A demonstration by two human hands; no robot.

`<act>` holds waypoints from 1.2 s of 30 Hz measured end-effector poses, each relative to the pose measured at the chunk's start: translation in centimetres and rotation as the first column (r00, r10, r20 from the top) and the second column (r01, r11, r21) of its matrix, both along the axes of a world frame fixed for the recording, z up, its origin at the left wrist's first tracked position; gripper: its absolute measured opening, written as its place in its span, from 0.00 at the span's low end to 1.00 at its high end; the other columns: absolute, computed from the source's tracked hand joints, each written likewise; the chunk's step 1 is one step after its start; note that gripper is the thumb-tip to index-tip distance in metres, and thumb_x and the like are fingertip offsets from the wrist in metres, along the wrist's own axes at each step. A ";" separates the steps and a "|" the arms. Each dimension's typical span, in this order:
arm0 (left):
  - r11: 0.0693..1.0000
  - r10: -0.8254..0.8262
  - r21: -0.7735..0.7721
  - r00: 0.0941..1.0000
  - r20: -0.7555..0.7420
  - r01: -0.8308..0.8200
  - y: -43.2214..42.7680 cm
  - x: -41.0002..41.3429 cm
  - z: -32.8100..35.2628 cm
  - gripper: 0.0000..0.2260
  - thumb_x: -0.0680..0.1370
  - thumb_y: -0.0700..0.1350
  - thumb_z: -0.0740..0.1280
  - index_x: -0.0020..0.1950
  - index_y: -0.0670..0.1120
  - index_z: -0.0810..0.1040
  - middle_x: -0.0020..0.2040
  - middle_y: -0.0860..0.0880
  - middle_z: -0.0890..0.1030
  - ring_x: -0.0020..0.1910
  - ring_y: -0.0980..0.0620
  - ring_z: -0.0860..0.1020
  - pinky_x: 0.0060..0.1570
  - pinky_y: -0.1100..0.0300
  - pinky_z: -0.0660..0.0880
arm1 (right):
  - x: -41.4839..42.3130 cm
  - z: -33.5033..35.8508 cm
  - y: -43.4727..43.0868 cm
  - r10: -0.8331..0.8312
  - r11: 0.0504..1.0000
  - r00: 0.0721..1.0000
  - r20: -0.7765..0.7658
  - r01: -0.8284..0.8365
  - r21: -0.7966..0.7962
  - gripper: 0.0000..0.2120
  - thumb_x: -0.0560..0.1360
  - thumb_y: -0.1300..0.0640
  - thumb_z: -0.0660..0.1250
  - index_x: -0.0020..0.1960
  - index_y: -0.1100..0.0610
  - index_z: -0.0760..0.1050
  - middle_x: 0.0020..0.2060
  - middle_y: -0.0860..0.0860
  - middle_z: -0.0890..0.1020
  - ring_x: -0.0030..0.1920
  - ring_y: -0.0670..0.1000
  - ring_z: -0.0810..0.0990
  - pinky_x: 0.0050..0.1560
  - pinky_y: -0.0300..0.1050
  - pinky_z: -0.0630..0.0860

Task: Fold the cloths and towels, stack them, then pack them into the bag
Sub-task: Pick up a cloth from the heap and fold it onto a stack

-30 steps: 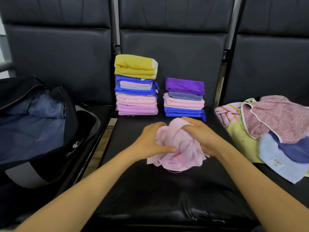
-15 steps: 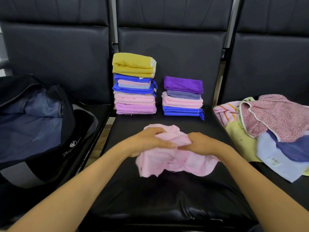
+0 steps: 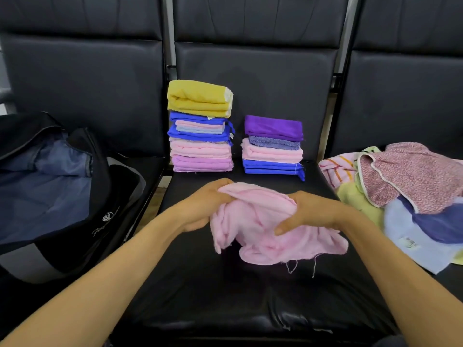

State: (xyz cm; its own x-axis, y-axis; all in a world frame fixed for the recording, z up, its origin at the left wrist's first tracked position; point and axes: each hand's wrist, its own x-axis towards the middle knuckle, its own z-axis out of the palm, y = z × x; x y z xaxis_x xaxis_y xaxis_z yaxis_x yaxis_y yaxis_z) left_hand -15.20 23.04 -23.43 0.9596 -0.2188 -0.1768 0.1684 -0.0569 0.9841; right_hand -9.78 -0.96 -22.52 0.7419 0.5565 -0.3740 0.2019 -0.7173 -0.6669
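Observation:
A crumpled pink cloth [image 3: 263,229] hangs between my hands over the middle black seat [image 3: 225,296]. My left hand [image 3: 200,206] grips its upper left edge. My right hand [image 3: 308,211] grips its upper right part, thumb pressed on the front. Behind them stand two folded stacks: a tall stack [image 3: 200,126] topped by a yellow towel, and a shorter stack [image 3: 273,146] topped by a purple cloth. An open black bag [image 3: 62,196] with blue lining sits on the left seat.
A loose pile of unfolded cloths [image 3: 406,196] lies on the right seat: a speckled pink one on top, striped, yellow-green, light blue and purple ones beneath. Black seat backs rise behind everything. A gap separates the left and middle seats.
The pink cloth has been bunched, spread low, then lifted again. My hands have moved slightly apart and now hold it by its upper edge, its lower part dangling onto the seat.

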 end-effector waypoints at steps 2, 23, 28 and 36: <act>0.997 -0.043 -0.067 0.999 -0.027 0.041 -0.5 -0.4 0.8 0.04 0.76 0.37 0.67 0.50 0.43 0.78 0.45 0.46 0.83 0.45 0.51 0.81 0.44 0.60 0.76 | 0.1 0.0 0.6 -0.005 0.968 0.974 0.227 0.061 -0.244 0.16 0.70 0.47 0.74 0.51 0.52 0.73 0.47 0.47 0.78 0.46 0.48 0.76 0.43 0.40 0.74; 0.980 -0.086 0.183 0.995 0.055 0.075 0.2 -0.6 0.9 0.18 0.74 0.42 0.71 0.59 0.35 0.71 0.54 0.36 0.78 0.51 0.47 0.78 0.55 0.49 0.73 | -1.0 0.5 1.1 0.083 0.886 0.969 0.232 0.035 -0.462 0.14 0.70 0.50 0.73 0.50 0.50 0.72 0.48 0.47 0.78 0.44 0.46 0.75 0.41 0.39 0.73; 0.938 -0.147 0.316 0.989 0.000 0.139 0.8 -0.6 1.6 0.22 0.65 0.47 0.79 0.55 0.45 0.77 0.52 0.47 0.83 0.52 0.50 0.81 0.54 0.54 0.78 | 0.4 -0.7 -0.6 -0.111 0.990 0.894 0.434 0.137 -0.030 0.09 0.77 0.57 0.65 0.57 0.55 0.75 0.53 0.51 0.80 0.53 0.54 0.77 0.53 0.48 0.73; 0.583 -0.225 0.805 0.974 0.029 0.111 1.3 -0.9 -0.9 0.06 0.76 0.49 0.68 0.50 0.49 0.78 0.50 0.51 0.81 0.50 0.52 0.78 0.49 0.61 0.74 | -1.9 -1.1 -1.2 -0.081 0.885 0.970 -0.231 0.176 0.431 0.28 0.67 0.57 0.77 0.65 0.49 0.74 0.59 0.48 0.81 0.59 0.50 0.80 0.61 0.51 0.75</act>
